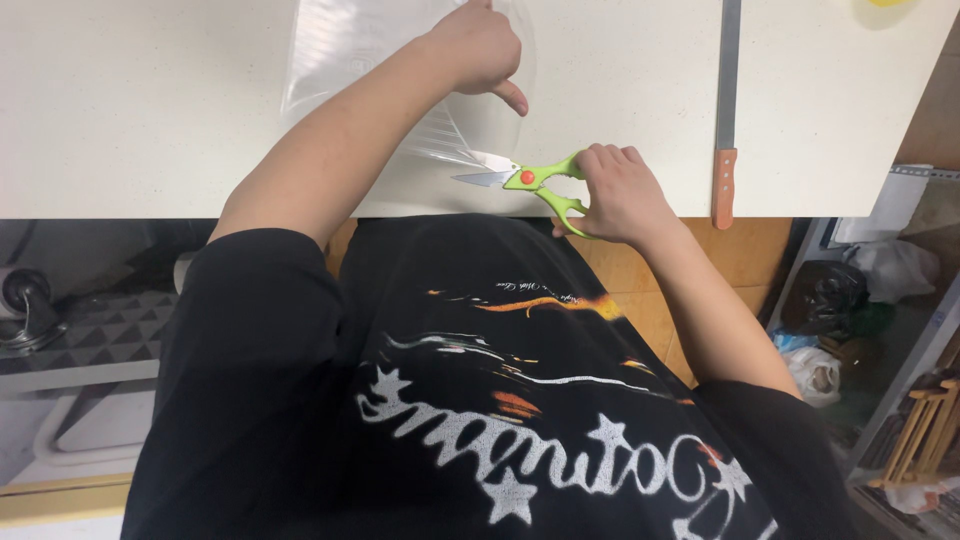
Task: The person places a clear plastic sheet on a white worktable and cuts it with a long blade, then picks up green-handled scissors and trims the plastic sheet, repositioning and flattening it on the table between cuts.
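Two hands at work: we see both over the near edge of a white countertop (150,120), a black printed shirt filling the foreground.
Right hand: our right hand (620,195) is nearest, fingers clamped through the loops of green-handled scissors (535,180), just beyond the counter's near edge.
Scissors axis: we read the long axis as running nearly level, handles to the right, blades pointing left; the blades look slightly parted at the tip.
Blade contact: the tips meet the near right edge of a clear plastic sheet (340,50); we cannot tell how far the cut goes.
Left hand: our left hand (480,45) lies farther off, fingers curled and pressing down on the sheet, thumb stuck out to the right.
Key relation: the sheet lies left of and beyond the scissor hand, so the blades point into it, with the holding hand just past the blade line.
Far right: a long knife with a wooden handle (725,150) lies well apart, blade pointing away from us.
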Tool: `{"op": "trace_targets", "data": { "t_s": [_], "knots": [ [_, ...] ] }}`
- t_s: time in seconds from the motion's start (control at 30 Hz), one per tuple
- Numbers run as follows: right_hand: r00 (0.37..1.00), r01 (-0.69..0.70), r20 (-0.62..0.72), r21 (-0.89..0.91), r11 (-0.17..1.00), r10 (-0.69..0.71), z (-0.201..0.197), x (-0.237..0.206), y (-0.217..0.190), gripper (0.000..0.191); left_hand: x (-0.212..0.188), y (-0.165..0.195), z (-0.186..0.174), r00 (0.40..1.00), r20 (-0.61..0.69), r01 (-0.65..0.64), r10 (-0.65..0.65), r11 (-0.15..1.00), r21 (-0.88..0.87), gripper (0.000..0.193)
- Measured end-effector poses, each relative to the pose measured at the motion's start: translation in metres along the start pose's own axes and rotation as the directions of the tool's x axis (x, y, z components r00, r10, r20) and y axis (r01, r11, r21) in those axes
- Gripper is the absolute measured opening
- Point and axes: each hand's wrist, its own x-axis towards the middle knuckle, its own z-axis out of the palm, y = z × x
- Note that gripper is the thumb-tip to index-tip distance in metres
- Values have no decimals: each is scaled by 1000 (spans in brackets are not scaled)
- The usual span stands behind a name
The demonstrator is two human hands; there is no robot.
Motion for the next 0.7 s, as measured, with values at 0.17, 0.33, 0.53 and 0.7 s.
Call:
{"op": "trace_targets", "data": {
  "t_s": [0.17, 0.33, 0.53, 0.7],
  "knots": [
    [998, -59, 5, 74, 996, 59, 18, -9, 18, 83, -8, -9, 2, 982, 115, 151, -150, 988, -6, 85],
    [919, -392, 51, 227, 891, 391, 52, -35, 57, 87, -32, -27, 3, 963, 11, 268, -269, 957, -109, 82],
    [722, -640, 12, 389, 662, 691, 121, -20, 80, 75, -42, -28, 5, 956, -78, 263, -281, 946, -188, 67],
    [778, -457, -290, 348, 819, 557, 133, -3, 85, 51, -43, -17, 7, 953, -237, 119, -188, 953, -278, 50]
  ]
}}
